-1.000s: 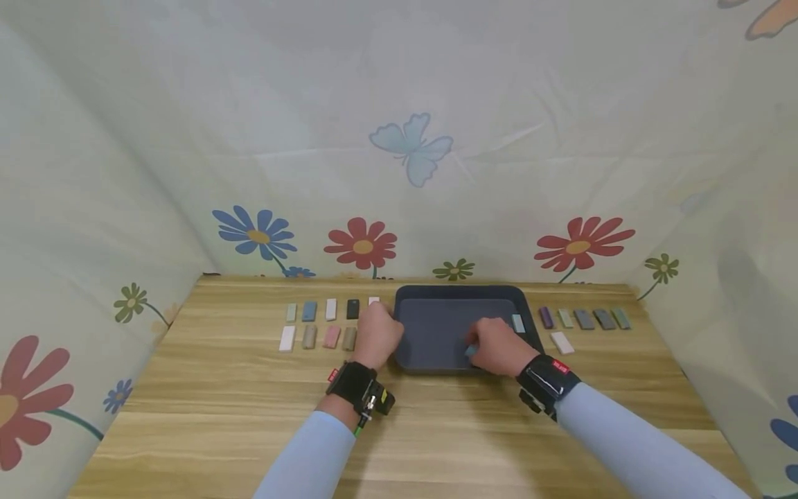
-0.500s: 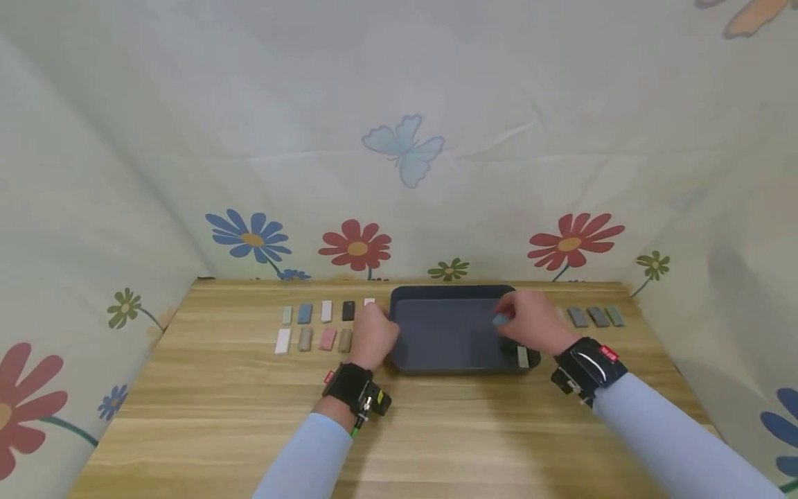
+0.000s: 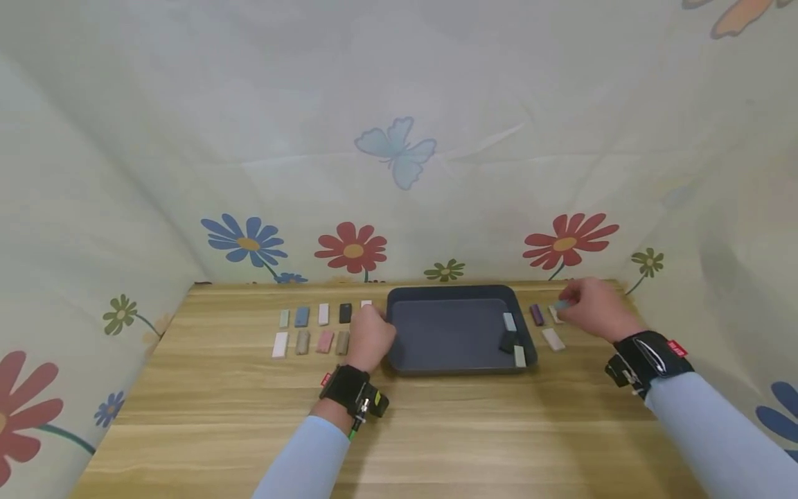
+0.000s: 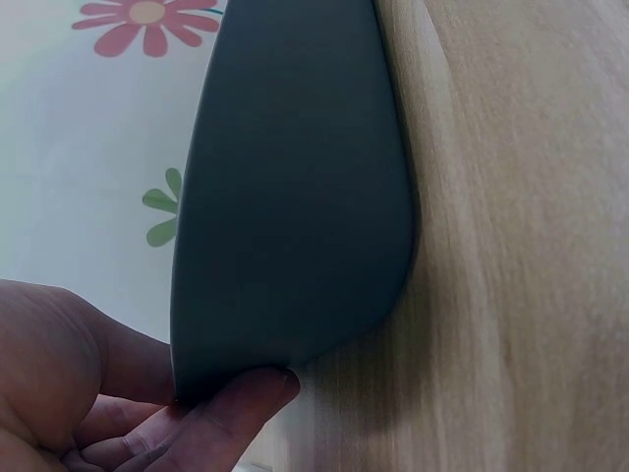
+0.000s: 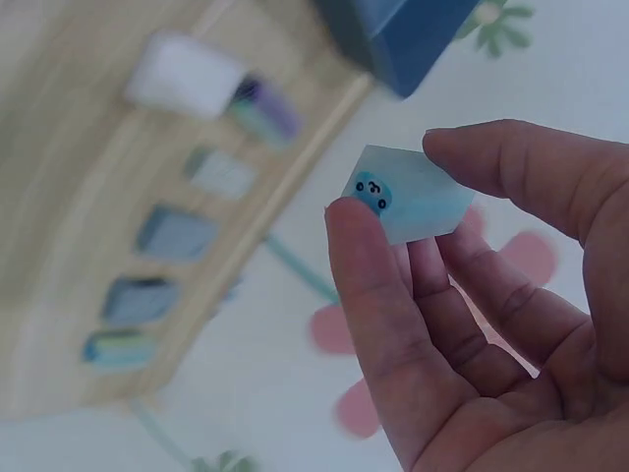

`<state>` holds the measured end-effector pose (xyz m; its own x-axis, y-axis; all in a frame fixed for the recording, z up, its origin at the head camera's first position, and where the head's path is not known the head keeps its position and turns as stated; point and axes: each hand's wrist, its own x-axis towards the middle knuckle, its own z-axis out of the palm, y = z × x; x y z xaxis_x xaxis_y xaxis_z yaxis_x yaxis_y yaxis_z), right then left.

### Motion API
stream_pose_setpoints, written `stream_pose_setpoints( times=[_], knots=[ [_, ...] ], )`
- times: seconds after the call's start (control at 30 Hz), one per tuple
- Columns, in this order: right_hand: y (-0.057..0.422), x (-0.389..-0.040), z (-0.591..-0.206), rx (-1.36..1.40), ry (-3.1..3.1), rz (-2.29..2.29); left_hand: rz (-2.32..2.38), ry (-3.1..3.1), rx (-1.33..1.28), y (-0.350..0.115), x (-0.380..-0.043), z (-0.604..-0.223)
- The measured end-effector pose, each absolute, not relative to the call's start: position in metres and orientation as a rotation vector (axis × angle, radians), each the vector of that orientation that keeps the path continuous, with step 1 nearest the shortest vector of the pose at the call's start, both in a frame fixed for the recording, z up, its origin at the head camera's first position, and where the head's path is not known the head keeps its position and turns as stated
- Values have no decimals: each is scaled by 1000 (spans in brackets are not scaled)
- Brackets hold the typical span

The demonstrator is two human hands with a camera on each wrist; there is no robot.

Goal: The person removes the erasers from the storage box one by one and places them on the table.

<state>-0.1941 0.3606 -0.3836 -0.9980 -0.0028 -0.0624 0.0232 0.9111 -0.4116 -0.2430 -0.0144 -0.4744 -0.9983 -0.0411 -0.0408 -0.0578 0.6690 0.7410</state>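
Observation:
In the head view a dark grey tray [image 3: 458, 370] lies on the wooden table. My left hand [image 3: 372, 337] grips its left end; the left wrist view shows thumb and fingers pinching the tray's wall [image 4: 285, 197]. My right hand [image 3: 600, 310] is past the tray's right side, above the erasers there. Between thumb and fingertips it pinches a light blue, translucent eraser [image 5: 413, 202] with a small printed face. Inside the tray, along its right end, are a pale blue eraser [image 3: 509, 321], a black one [image 3: 508, 341] and a pale green one [image 3: 519, 356].
Left of the tray, two rows of erasers include a blue one [image 3: 302, 317], a pink one [image 3: 325, 341] and a white one [image 3: 280, 344]. To the right lie a purple eraser [image 3: 537, 314] and a white one [image 3: 553, 339]; grey ones [image 5: 177, 234] show in the right wrist view. Flowered cloth surrounds the table.
My right hand has moved from inside the tray out over its right side, carrying the light blue eraser. The left hand keeps its grip on the tray. The head view has shifted slightly.

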Motion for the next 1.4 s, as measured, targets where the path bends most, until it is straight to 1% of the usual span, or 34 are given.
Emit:
stream_pose_setpoints(
  times=[0.17,0.4,0.53,0.73,1.4],
  knots=[
    [387,-193,-397,52,3020,-595,1255,2860,-95,-17,-243,-474],
    [406,-190,-422,127,2967,-628,1263,2882,-71,-16,-246,-477],
    [408,-192,-437,161,2946,-626,1270,2918,-25,-16,-247,-481],
    [409,-197,-450,194,2951,-603,1280,2885,-53,-15,-245,-481],
    [399,-199,-462,249,2957,-659,1276,2892,-52,-16,-245,-479]
  ],
)
